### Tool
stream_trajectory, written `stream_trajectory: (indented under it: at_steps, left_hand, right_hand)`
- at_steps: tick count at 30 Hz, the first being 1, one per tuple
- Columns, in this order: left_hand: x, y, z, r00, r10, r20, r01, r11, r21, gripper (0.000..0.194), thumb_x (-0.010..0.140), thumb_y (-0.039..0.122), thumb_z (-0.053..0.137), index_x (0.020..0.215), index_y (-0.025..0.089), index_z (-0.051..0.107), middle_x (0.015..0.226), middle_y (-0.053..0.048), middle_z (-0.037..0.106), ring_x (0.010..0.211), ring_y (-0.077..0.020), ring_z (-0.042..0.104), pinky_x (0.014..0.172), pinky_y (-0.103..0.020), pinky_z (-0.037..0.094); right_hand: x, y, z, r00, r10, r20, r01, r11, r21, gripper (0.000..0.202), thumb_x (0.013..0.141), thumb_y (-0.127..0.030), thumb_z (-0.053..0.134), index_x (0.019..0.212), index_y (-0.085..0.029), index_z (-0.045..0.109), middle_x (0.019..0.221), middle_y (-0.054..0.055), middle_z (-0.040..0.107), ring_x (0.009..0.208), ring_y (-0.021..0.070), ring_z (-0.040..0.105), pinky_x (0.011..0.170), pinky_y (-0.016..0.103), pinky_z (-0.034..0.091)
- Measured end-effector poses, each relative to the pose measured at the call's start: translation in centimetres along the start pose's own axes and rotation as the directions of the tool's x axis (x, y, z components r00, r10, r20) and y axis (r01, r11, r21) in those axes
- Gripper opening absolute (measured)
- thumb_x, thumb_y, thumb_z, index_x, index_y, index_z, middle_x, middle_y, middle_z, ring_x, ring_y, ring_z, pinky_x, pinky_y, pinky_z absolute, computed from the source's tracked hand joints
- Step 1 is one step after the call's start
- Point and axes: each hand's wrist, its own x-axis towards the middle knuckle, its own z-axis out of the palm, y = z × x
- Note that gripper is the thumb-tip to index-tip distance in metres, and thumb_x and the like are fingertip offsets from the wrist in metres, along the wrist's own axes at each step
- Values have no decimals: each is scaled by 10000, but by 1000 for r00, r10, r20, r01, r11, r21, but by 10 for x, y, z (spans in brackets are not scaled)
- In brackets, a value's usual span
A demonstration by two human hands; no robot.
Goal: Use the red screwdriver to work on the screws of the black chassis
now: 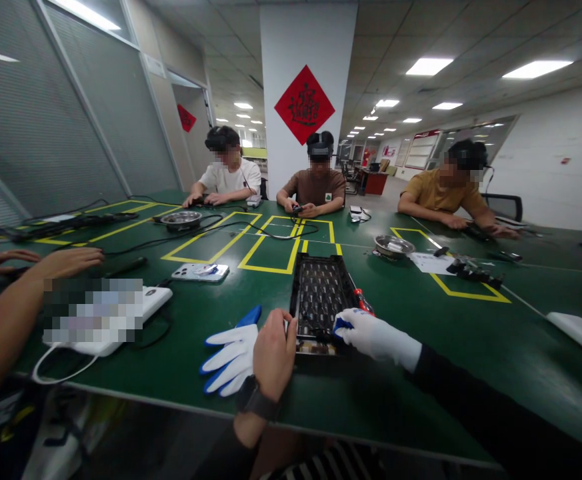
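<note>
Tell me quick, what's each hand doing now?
Left hand: partly curled at left edge of black tray; grip unclear.
Right hand: gloved, closed at the tray's right side; contents hidden.

Left hand point(274, 350) bare; worn at wrist, lower centre of frame: black wristwatch point(259, 399) with broad dark band. Fitted to right hand point(363, 332): white work glove point(393, 345) with blue fingertip coating. Covering forearms: black sleeves point(491, 403). At bottom edge: black-and-pale striped fabric point(333, 465).

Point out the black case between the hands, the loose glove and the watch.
Black case point(322, 258): head view, on its far wall.
Loose glove point(245, 355): head view, on its white fabric.
Watch point(259, 400): head view, on its dark body.
</note>
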Motion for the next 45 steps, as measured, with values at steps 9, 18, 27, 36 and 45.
stream_trajectory:
  at_steps: [9, 18, 27, 36, 45]
  left_hand:
    - [0, -2, 6, 990, -95, 103, 93, 995, 29, 176, 912, 258, 272, 896, 186, 432, 789, -32, 573, 708, -162, 578, 621, -254, 380]
    - [-1, -1, 6, 990, -108, 91, 106, 994, 34, 183, 908, 252, 286, 934, 174, 450, 812, -50, 593, 741, -177, 594, 642, -266, 394]
    - [-1, 0, 5, 992, -88, 89, 84, 995, 49, 172, 909, 257, 279, 934, 187, 435, 828, -43, 590, 739, -175, 591, 640, -267, 403]
    - [0, -1, 5, 992, -92, 86, 90, 996, 26, 166, 906, 248, 292, 937, 184, 442, 832, -46, 594, 742, -177, 591, 642, -270, 407]
    - [0, 1, 4, 986, -122, 114, 121, 992, 22, 164, 905, 257, 288, 945, 192, 433, 832, -47, 590, 764, -183, 589, 656, -273, 404]
  right_hand:
    - [0, -8, 6, 996, 91, 14, -90, 994, -62, 290, 753, -345, 462, 966, -211, 606, 981, 87, 597, 835, 221, 561, 680, 308, 401]
    - [5, -2, 14, 996, 86, -26, -87, 993, -78, 269, 773, -381, 435, 857, -203, 619, 889, 78, 613, 794, 203, 573, 685, 307, 411]
    - [11, 11, 18, 991, 117, -56, -121, 991, -61, 342, 705, -420, 532, 986, -239, 606, 988, 85, 603, 769, 210, 580, 624, 295, 402]
    - [5, 5, 9, 985, 171, -30, -170, 985, 18, 335, 728, -422, 520, 996, -233, 590, 921, 75, 619, 676, 186, 575, 561, 284, 410]
    - [23, 56, -34, 842, -338, -421, 192, 917, -351, 389, 816, -183, 411, 1200, -190, 471, 1183, 106, 516, 1005, 201, 536, 862, 338, 420]
